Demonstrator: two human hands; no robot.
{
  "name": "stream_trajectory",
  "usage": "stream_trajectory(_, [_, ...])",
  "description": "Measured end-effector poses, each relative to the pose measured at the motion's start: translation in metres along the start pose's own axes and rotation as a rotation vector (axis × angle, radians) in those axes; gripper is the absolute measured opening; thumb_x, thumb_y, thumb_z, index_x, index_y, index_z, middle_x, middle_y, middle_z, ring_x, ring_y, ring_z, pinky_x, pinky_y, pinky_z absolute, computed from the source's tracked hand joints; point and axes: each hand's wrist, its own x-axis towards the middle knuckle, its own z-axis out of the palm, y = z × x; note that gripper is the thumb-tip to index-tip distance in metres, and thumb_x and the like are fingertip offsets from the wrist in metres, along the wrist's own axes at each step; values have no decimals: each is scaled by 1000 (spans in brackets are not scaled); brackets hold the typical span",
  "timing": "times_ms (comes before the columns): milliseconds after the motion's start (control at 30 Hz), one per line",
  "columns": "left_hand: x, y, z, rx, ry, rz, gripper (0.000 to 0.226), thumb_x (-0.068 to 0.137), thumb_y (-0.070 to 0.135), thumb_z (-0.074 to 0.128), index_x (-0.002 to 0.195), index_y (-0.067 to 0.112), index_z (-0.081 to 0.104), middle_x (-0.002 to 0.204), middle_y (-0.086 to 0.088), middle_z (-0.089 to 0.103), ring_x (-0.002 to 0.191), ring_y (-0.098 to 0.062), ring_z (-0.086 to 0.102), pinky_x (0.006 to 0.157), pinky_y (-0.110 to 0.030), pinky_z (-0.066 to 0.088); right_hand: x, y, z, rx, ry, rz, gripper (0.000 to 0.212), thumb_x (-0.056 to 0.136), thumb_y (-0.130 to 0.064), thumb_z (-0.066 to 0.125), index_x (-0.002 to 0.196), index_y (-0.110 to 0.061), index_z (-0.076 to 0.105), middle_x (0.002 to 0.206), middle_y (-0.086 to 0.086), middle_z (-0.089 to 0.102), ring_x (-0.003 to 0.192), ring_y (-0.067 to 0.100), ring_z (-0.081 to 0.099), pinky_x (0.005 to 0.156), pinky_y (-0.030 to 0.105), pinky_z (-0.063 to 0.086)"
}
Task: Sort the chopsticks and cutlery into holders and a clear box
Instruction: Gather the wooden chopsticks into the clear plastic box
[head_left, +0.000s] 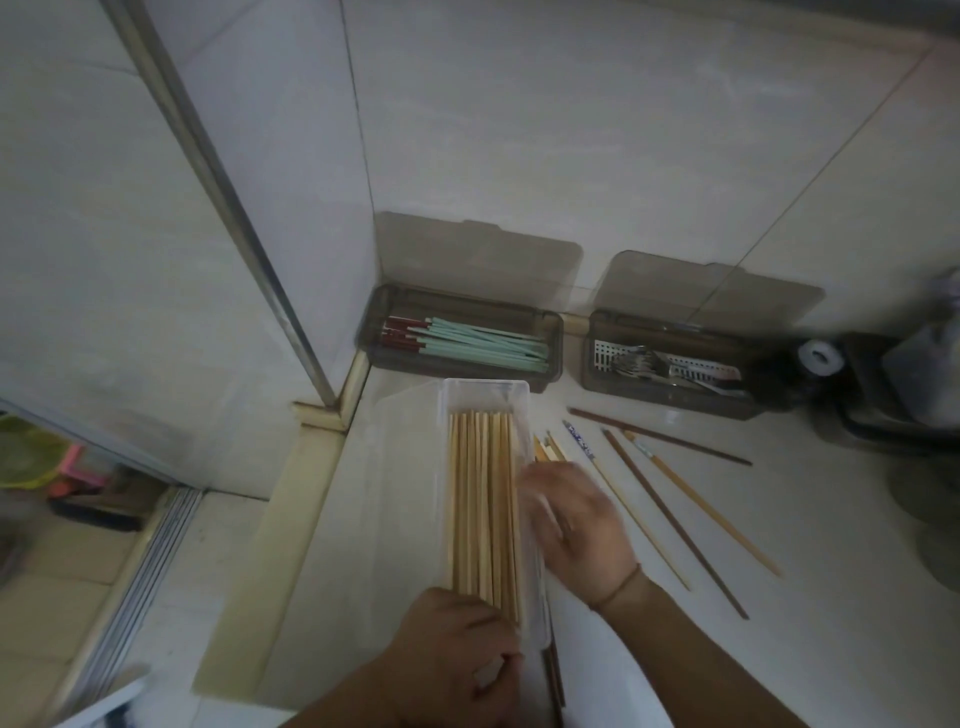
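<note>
A clear box (485, 391) lies lengthwise on the counter and holds several light wooden chopsticks (483, 499). My left hand (457, 660) grips the box's near end with curled fingers. My right hand (576, 525) rests against the box's right wall, blurred, over a few short wooden chopsticks (548, 447). Loose chopsticks lie to the right: a blue-patterned one (582, 441), a dark brown one (675, 525), a light one (711, 509) and another dark one (660, 436). A brown holder (556, 332) holds mint-green chopsticks (488, 345). A second brown holder (592, 364) holds metal cutlery (654, 366).
Both holders stand against the tiled wall with lids (478, 254) raised. A dark appliance with a white knob (821, 358) is at the right. The counter's left edge (291, 509) drops to a floor with a metal door track (150, 566).
</note>
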Motion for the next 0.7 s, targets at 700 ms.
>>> stream_trajectory(700, [-1, -1, 1, 25, -21, -5, 18, 77, 19, 74, 68, 22, 58, 59, 5, 50, 52, -10, 44, 49, -21, 34, 13, 10, -45, -215, 231, 653, 22, 96, -34, 44, 97, -21, 62, 63, -9, 64, 49, 10, 57, 48, 28, 49])
